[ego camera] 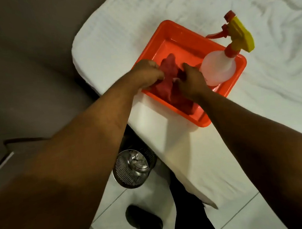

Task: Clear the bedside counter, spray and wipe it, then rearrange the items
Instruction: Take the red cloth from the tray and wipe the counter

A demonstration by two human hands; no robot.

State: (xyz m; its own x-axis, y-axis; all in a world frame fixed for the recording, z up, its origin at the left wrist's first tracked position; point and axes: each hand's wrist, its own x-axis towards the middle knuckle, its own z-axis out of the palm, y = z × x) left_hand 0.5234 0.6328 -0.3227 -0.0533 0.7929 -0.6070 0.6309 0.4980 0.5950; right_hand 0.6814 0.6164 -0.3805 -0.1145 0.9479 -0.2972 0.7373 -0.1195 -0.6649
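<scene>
Both hands are down in an orange plastic tray [173, 31] that sits on the corner of the white bed [209, 1], part of it jutting past the mattress edge. Inside it lies a crumpled red cloth [173, 86]. The left hand [147, 72] has its fingers curled onto the cloth's near-left edge, and the right hand [191, 81] presses and gathers the cloth from the other side, its fingers bent into the fabric. Just beside the right hand, a translucent spray bottle [217, 69] with a red-and-yellow trigger head lies tilted in the tray, its head resting over the far rim.

The bedside counter itself is not in view, so how far it has been cleared cannot be told. The step in hand looks like fetching the wiping cloth, ahead of the spray-and-wipe. The next move would call for lifting the cloth free without knocking the bottle or tipping the overhanging tray. A perforated metal bin [133, 168] stands on the tiled floor below.
</scene>
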